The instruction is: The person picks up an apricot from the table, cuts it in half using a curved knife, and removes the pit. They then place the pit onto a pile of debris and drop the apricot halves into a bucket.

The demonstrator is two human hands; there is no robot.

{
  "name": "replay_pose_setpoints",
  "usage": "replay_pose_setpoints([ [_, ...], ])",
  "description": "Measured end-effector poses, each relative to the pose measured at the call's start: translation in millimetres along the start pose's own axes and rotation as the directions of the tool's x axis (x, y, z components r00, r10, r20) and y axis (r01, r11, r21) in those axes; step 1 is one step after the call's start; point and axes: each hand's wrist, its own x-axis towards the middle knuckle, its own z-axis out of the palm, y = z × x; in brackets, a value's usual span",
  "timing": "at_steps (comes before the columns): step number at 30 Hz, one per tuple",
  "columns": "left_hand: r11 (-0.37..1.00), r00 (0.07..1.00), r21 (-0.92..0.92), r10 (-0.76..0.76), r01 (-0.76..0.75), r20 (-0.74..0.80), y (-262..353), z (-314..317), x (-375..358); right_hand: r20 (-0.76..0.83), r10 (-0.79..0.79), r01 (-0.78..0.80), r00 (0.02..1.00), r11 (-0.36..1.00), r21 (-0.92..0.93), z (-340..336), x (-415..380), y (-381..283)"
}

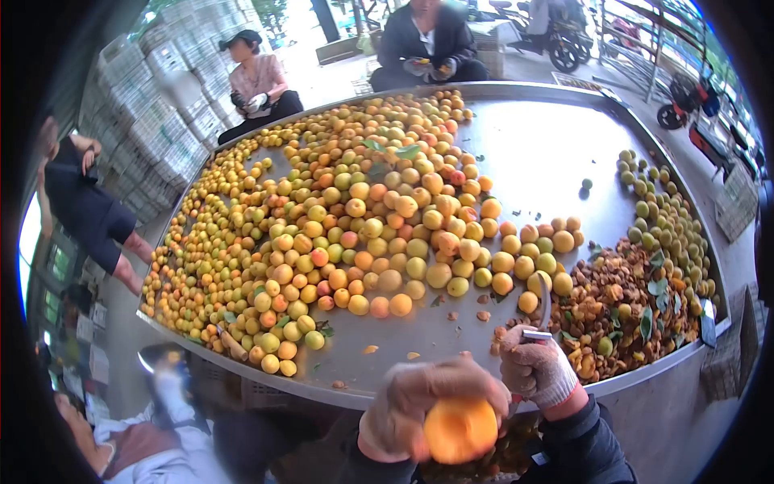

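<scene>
My left hand (435,403), gloved and blurred by motion, holds an orange apricot half (460,431) with a hollow in its cut face, low in the view in front of the table's edge. Just right of it, my right hand (536,367) in a pale knitted glove is closed round the handle of a knife (546,303), whose curved blade points up. Whole yellow and orange apricots (355,208) are heaped over the metal table (379,347). Beyond my right hand lies a pile of brown pits and cut pieces (617,310) with some leaves.
Greenish apricots (673,210) line the table's right side. Two people (258,81) (427,44) sit at the far edge. One person (85,198) stands at the left, another (137,444) is at the lower left. Crates (145,105) are stacked behind; motorbikes (564,44) stand at the back right.
</scene>
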Motion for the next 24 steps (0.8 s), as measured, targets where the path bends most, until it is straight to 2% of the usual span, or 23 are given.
replay_pose_setpoints([
  [1,0.997,0.986,-0.022,0.079,-0.077,0.149,3,-3,5,-0.012,-0.010,0.011,1.000,1.000,0.005,-1,0,1],
  [2,0.989,0.928,0.005,0.139,-0.150,0.346,8,-9,17,0.020,-0.009,0.008,1.000,0.999,0.042,-2,1,3],
  [3,0.970,0.979,-0.222,0.135,-0.100,0.153,15,17,14,0.033,0.000,-0.001,0.999,1.000,0.029,-2,1,3],
  [5,0.970,0.919,-0.065,0.243,-0.235,0.311,11,7,12,-0.001,-0.002,0.003,1.000,1.000,0.019,0,0,3],
  [8,0.943,0.908,-0.106,0.333,-0.316,0.252,0,26,4,-0.016,0.011,-0.011,1.000,1.000,-0.013,2,2,5],
  [11,0.940,0.913,-0.107,0.341,-0.325,0.224,3,42,-3,-0.034,0.011,-0.012,0.999,1.000,-0.025,8,5,5],
  [12,0.906,0.866,-0.119,0.422,-0.405,0.267,-3,40,-1,-0.036,0.011,-0.012,0.999,1.000,-0.023,8,5,5],
  [16,0.882,0.839,-0.139,0.472,-0.451,0.272,2,44,0,-0.046,0.012,-0.013,0.999,1.000,-0.029,8,7,9],
  [18,0.867,0.860,-0.063,0.499,-0.495,0.106,11,60,-3,-0.066,0.016,-0.018,0.998,0.999,-0.030,8,7,10],
  [19,0.865,0.859,-0.065,0.501,-0.497,0.102,16,77,-3,-0.061,0.003,-0.005,0.998,0.999,-0.034,8,7,11],
  [20,0.882,0.872,-0.062,0.448,-0.467,-0.196,22,99,-4,-0.056,-0.007,0.005,0.998,0.999,-0.035,8,7,12],
  [21,0.896,0.805,-0.066,0.359,-0.439,-0.472,25,109,-5,-0.054,-0.003,0.001,0.999,0.999,-0.036,8,8,13],
  [22,0.896,0.803,-0.066,0.358,-0.439,-0.476,22,99,-5,-0.053,-0.002,0.001,0.999,0.999,-0.032,7,8,13],
  [23,0.893,0.865,-0.055,0.414,-0.446,-0.283,15,81,-5,-0.050,-0.004,0.003,0.999,1.000,-0.028,7,9,13],
  [24,0.889,0.889,-0.044,0.451,-0.455,-0.077,15,70,-2,-0.049,-0.004,0.002,0.999,1.000,-0.029,7,9,12],
])
